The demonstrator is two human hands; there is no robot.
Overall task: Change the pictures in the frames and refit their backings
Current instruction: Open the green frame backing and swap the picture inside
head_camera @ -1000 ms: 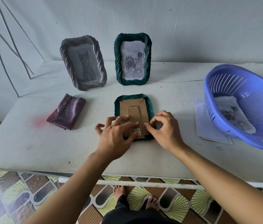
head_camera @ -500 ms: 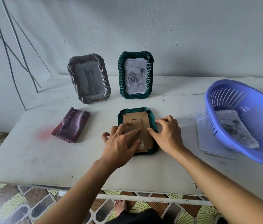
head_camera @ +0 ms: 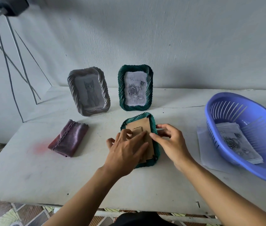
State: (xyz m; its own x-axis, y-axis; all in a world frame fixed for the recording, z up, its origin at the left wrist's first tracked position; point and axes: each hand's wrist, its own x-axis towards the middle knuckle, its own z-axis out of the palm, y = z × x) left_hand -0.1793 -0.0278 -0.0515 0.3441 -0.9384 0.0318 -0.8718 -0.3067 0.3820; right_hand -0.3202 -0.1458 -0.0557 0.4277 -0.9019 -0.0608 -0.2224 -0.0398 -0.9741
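While the green frame (head_camera: pixel 156 154) lies face down on the white counter (head_camera: pixel 31 176), near the front edge and about in the middle, both hands work on its back. The brown cardboard backing (head_camera: pixel 141 123) sits inside the frame, and small black clips (head_camera: pixel 155 158) show at its corners. The left hand (head_camera: pixel 125 150) lies flat on the backing with the fingers straight and a little spread, pressing on it and covering its lower left part. The right hand (head_camera: pixel 173 145) is at the right side of the frame. Its thumb tip touches the right edge of the backing and its curved fingers stand over the outer side of the rim; I cannot tell if they really squeeze something.

Behind this frame two other frames stand upright near the wall: a grey frame (head_camera: pixel 89 91) with a cat drawing at the left, a little tilted, and beside it a second green frame (head_camera: pixel 135 87) with a rose drawing. A folded purple cloth (head_camera: pixel 68 141) lies on the counter at the left of the hands, apart from them. At the right a blue basket (head_camera: pixel 214 137) with slotted walls holds some printed pictures (head_camera: pixel 238 144), the top one showing roses. The basket rests partly on a few white sheets (head_camera: pixel 201 144).
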